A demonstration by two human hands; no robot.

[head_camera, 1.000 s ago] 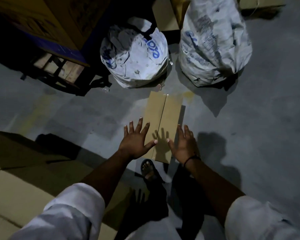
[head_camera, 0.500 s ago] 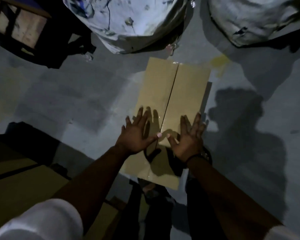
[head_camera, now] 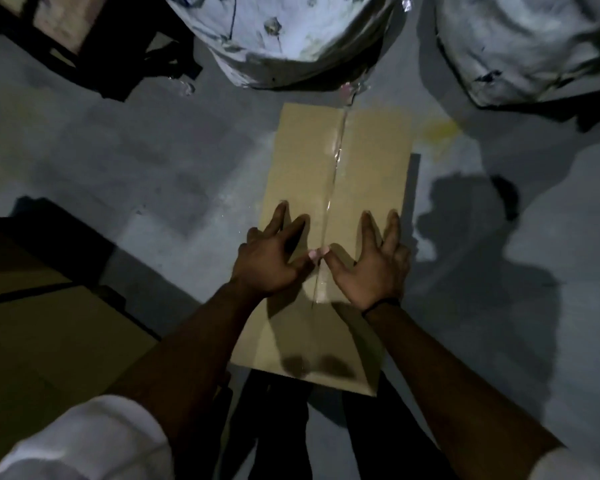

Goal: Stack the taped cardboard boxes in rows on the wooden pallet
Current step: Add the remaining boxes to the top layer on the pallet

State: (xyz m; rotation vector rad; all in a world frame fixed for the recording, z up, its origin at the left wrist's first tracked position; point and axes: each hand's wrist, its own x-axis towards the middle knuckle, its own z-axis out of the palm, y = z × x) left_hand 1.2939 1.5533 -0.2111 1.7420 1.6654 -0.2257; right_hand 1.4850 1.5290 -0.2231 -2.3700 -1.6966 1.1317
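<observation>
Fingers [head_camera: 280,220] spread, left hand [head_camera: 267,261] and right hand [head_camera: 371,271] flat atop tan taped cardboard box [head_camera: 305,157] on grey concrete floor [head_camera: 118,161]. Risk: no edge grip, box may slip on lifting; white sack [head_camera: 284,46] crowds far end.

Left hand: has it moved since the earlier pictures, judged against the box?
Yes. The left hand has gone forward along the box, from its near left corner to mid-length, towards the sack; its thumb now reaches the tape.
</observation>
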